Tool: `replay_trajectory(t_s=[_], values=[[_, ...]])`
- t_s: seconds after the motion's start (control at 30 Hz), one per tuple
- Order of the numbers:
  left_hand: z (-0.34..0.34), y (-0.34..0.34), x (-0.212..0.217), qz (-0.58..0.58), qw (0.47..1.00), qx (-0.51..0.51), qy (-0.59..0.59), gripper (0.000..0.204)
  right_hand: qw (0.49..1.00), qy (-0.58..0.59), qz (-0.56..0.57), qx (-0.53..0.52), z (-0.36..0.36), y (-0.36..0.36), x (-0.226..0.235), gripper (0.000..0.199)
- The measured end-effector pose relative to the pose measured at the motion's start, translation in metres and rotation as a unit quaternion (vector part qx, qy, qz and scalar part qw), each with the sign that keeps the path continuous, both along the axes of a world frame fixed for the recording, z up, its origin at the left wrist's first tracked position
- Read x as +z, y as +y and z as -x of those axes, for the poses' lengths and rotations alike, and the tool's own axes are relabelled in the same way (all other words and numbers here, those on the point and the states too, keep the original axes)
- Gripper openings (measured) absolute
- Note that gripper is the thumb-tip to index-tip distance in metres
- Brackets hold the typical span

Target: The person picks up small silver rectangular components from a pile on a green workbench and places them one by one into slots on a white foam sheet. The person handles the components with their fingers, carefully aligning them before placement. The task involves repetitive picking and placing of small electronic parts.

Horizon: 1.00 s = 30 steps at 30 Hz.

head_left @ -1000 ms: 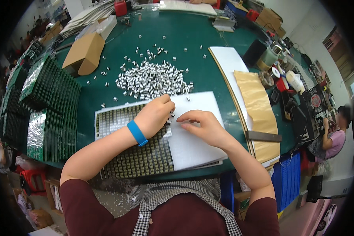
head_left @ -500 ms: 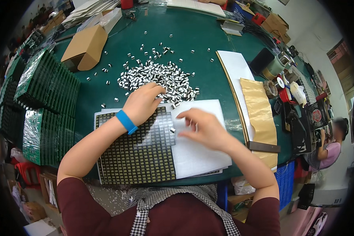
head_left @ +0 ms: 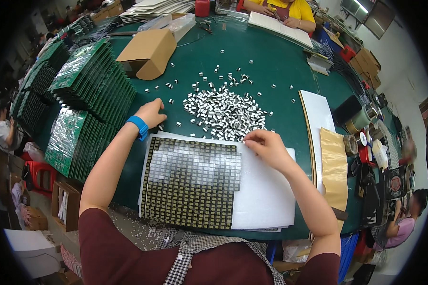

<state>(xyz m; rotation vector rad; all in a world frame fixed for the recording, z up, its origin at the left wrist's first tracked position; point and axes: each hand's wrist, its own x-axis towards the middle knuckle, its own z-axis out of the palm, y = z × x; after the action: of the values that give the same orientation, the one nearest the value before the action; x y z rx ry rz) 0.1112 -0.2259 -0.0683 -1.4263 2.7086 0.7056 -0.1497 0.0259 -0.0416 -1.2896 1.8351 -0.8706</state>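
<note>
My right hand (head_left: 266, 146) is pinched at the lower edge of a pile of small silver-and-black blocks (head_left: 223, 111), apparently on one block at its fingertips. My left hand (head_left: 150, 114), with a blue wristband (head_left: 139, 126), is left of the pile, thumb and forefinger apart over the green table, close to a loose block (head_left: 161, 127). Below the hands lies a white foam sheet (head_left: 266, 199). A tight grid of dark, gold-marked pieces (head_left: 190, 204) covers its left part, and the grid's upper rows look silvery and shiny.
Stacks of green circuit boards (head_left: 90, 71) stand at left, near an open cardboard box (head_left: 150, 50). To the right are a white board (head_left: 318, 111), gold paper (head_left: 335, 161) and tape rolls (head_left: 351, 145). Across the table a person in yellow (head_left: 297, 12) handles a white panel (head_left: 278, 28).
My left hand has moved left, away from the pile. My right hand has gone from above the foam sheet to the pile's lower edge, its fingers closing. The view has shifted.
</note>
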Motion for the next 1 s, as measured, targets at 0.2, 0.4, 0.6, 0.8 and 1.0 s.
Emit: replay_trajectory(t_s=[0.2, 0.4, 0.6, 0.8, 1.0], values=[[0.011, 0.002, 0.0, -0.293, 0.945, -0.03, 0.145, 0.056, 0.991, -0.125, 0.048, -0.021, 0.036, -0.033, -0.013, 0.027], [-0.003, -0.043, -0.04, 0.153, 0.968, 0.046, 0.192, 0.058, 0.959, 0.171, 0.137, -0.178, 0.141, -0.019, -0.025, 0.033], [0.012, -0.092, -0.096, 0.155, 0.974, 0.108, 0.128, 0.072, 0.875, 0.449, 0.104, -0.152, 0.201, -0.043, -0.078, 0.06], [0.074, -0.06, -0.075, 0.058, 0.961, -0.127, 0.241, 0.06, 0.912, 0.385, 0.107, -0.092, 0.182, -0.073, -0.087, 0.064], [0.088, -0.128, -0.077, 0.243, 0.95, 0.044, 0.191, 0.062, 0.879, 0.416, 0.107, -0.206, 0.222, -0.117, -0.083, 0.066]])
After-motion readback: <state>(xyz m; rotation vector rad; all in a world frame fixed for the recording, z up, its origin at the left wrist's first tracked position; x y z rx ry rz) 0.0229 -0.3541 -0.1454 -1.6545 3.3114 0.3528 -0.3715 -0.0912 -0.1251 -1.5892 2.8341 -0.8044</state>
